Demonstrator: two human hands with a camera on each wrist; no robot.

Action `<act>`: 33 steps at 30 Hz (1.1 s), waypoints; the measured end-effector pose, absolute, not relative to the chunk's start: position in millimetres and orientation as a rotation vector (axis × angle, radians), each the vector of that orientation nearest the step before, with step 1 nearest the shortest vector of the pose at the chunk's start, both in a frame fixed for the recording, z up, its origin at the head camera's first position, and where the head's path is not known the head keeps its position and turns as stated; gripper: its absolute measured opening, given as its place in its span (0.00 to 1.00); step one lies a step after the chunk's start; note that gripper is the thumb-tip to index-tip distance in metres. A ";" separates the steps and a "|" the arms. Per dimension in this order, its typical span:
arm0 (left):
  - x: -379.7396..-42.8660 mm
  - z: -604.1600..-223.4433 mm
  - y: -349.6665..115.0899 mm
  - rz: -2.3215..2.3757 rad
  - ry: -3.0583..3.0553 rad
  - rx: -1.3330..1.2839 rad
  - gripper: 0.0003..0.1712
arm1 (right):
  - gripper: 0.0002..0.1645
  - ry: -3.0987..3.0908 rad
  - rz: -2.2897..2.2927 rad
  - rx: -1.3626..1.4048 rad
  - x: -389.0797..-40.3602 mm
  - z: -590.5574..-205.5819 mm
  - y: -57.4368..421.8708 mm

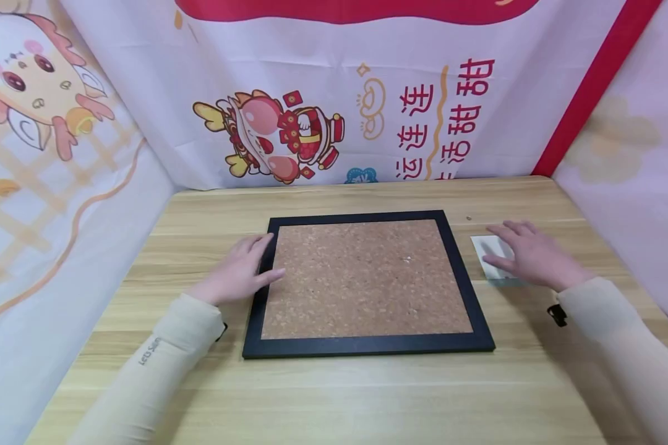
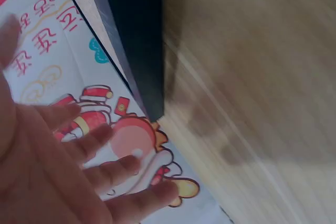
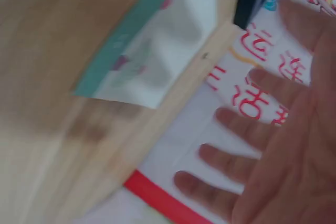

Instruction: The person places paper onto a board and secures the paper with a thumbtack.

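A cork board (image 1: pixel 367 284) with a black rectangular frame (image 1: pixel 367 345) lies flat on the wooden table. At its left side is my left hand (image 1: pixel 245 272), fingers spread and thumb reaching over the frame's edge. In the left wrist view, the palm and straight fingers show beside the dark frame edge (image 2: pixel 142 40), with nothing held. Off to the right, my right hand (image 1: pixel 534 256) hovers with extended fingers over a small white packet (image 1: pixel 495 247). The right wrist view shows this packet with a green strip (image 3: pixel 121 45) along one edge and pinkish marks, apart from the fingers.
A printed cloth (image 1: pixel 323 62) with a red cartoon figure and lettering hangs behind the table (image 1: pixel 334 395). More cloth (image 1: pixel 44 204) stands along the left side, and another panel on the right. A tiny dark speck (image 1: pixel 469 217) lies near the packet.
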State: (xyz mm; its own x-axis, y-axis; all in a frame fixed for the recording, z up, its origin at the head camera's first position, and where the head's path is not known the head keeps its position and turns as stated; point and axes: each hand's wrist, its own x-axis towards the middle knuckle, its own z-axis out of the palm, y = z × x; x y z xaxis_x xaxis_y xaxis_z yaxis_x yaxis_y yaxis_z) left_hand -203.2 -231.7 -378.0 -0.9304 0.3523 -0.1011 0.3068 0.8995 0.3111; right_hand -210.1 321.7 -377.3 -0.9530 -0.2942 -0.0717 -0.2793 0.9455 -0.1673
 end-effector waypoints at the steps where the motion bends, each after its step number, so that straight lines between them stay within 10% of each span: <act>1: -204.3 -377.6 -234.1 0.461 2.906 0.468 0.52 | 0.47 3.001 -0.235 -0.413 -212.1 -378.2 325.5; 25: -199.9 -387.1 -226.8 0.498 2.707 0.349 0.45 | 0.33 2.800 -0.263 -0.115 -239.7 -389.5 325.4; 33: -199.7 -385.1 -216.7 0.409 2.677 0.236 0.49 | 0.44 2.788 -0.437 0.023 -249.0 -393.7 330.9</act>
State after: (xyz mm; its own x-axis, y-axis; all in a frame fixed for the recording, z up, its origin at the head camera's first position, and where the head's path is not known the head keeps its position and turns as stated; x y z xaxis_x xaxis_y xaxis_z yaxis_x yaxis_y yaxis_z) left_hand -199.7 -216.7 -385.1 -0.8975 0.2251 -0.3793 0.1017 0.9424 0.3186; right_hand -249.0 330.9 -393.7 -0.9493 -0.0330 -0.3126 0.0643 0.9530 -0.2959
